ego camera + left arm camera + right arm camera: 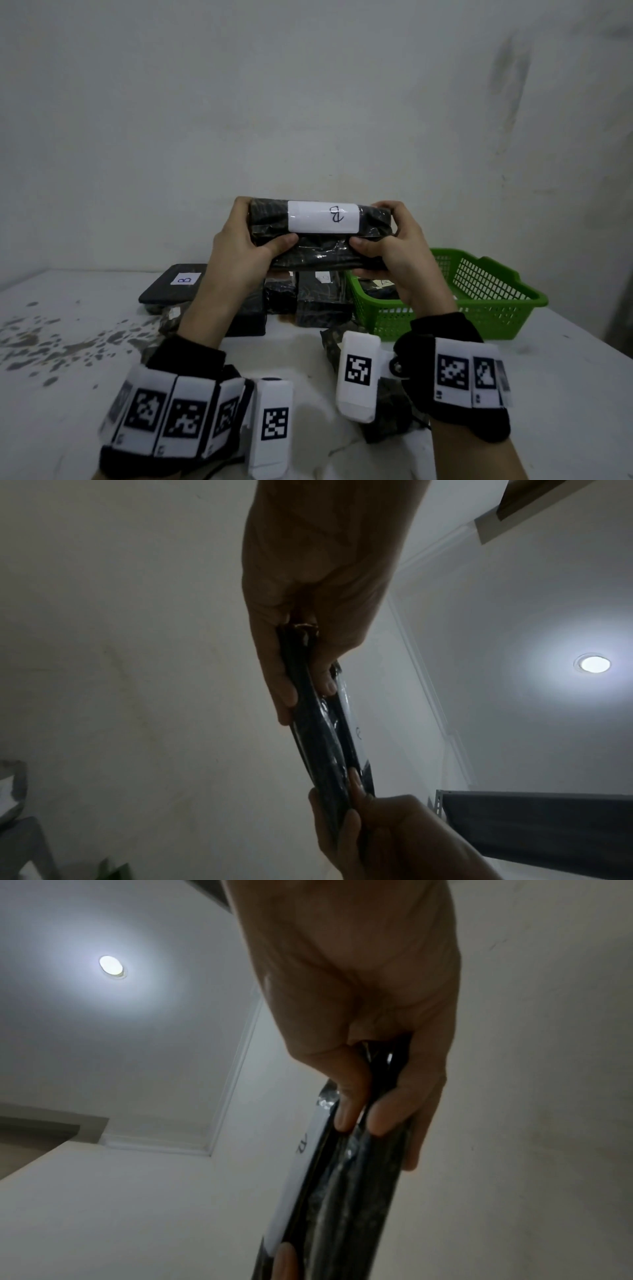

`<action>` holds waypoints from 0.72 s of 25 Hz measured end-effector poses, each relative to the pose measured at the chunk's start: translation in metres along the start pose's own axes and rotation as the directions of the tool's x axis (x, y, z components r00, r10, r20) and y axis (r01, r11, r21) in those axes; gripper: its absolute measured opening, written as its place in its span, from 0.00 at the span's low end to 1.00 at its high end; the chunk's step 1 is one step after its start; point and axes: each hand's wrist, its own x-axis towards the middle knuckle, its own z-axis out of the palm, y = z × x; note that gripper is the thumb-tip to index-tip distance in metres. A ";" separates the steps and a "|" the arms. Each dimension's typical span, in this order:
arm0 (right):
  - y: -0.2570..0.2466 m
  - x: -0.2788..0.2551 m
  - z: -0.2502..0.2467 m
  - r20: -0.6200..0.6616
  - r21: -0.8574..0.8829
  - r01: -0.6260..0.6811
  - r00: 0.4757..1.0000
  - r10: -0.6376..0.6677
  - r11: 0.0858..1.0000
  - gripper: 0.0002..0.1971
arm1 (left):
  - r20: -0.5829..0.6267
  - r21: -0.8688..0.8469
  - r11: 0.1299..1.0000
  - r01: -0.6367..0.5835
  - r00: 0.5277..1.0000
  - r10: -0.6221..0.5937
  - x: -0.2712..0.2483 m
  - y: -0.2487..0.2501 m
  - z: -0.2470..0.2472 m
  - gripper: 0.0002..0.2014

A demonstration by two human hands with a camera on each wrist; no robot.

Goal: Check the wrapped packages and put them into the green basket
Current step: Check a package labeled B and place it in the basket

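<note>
Wrapped package (320,236) was held up off the desk (68,359), level, white label (322,216) with a handwritten mark facing the head camera. Left hand (245,246) gripped its left end, right hand (394,253) its right end. On both, the thumb sat on the near face and the fingers (239,204) curled over the top edge onto the far side, so the package was clamped between thumb and fingers at each end. Wrist views agreed: left hand (308,610) and right hand (359,1015) each wrapped tight round the dark, glossy package (322,739), seen edge-on (346,1191).

Green basket (486,301) stood on the desk below and right of the held package, one dark package visible inside. More dark packages (308,298) lay on the desk left of the basket, one flat with a white label (185,278).
</note>
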 end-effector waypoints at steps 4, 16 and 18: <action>0.000 0.000 0.008 -0.021 -0.030 0.028 0.999 -0.029 0.999 0.21 | 0.017 -0.100 0.992 0.083 0.997 -0.081 0.002 -0.003 -0.004 0.17; 0.001 0.002 -0.006 0.151 0.152 -0.080 0.987 0.056 0.985 0.25 | 0.267 -0.251 0.914 0.318 0.931 -0.250 0.003 -0.002 -0.010 0.40; 0.001 0.001 -0.010 0.236 0.118 -0.047 0.972 0.018 0.992 0.31 | 0.233 -0.270 0.902 0.336 0.932 -0.277 0.004 -0.002 -0.010 0.28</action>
